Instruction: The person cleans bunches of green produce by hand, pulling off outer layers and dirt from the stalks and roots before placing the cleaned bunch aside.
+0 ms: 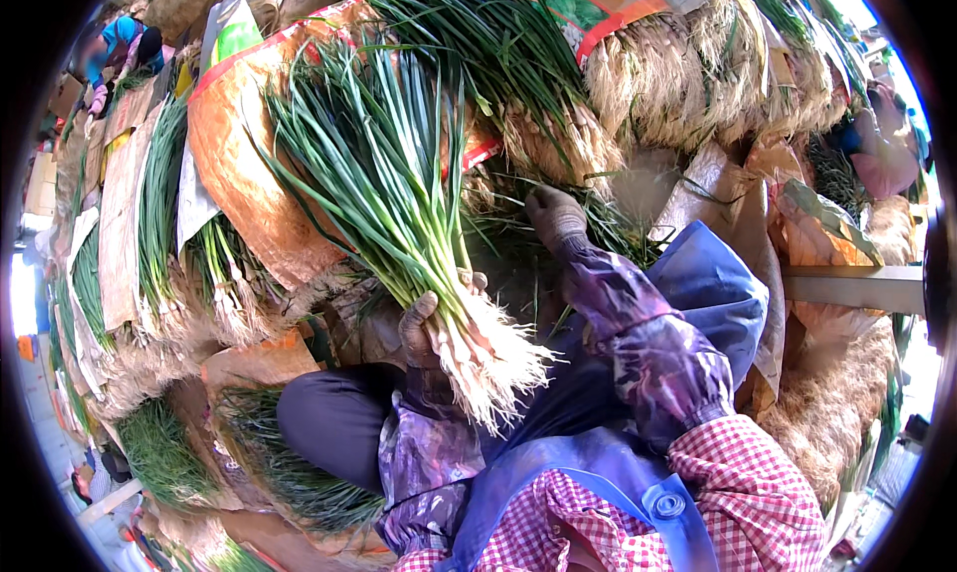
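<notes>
A thick bunch of spring onions (414, 213) rests in my gloved left hand (419, 331). The hand is closed around the pale stems, with fingertips showing on the far side. The long green leaves fan out up and to the left, while the white roots hang toward my lap. To the right of the bunch, my gloved right hand (555, 218) is down among loose green leaves (618, 223). Its fingers are curled in, and whatever they hold is hidden. Just beyond it lies a pile of spring onions (548, 133), roots facing me.
An orange woven sack (239, 163) lies behind the bunch on the left. Bundled onions with dry roots (648, 73) line the far side. A metal bar (852, 288) juts in at the right. Another person (125, 48) is at the far left.
</notes>
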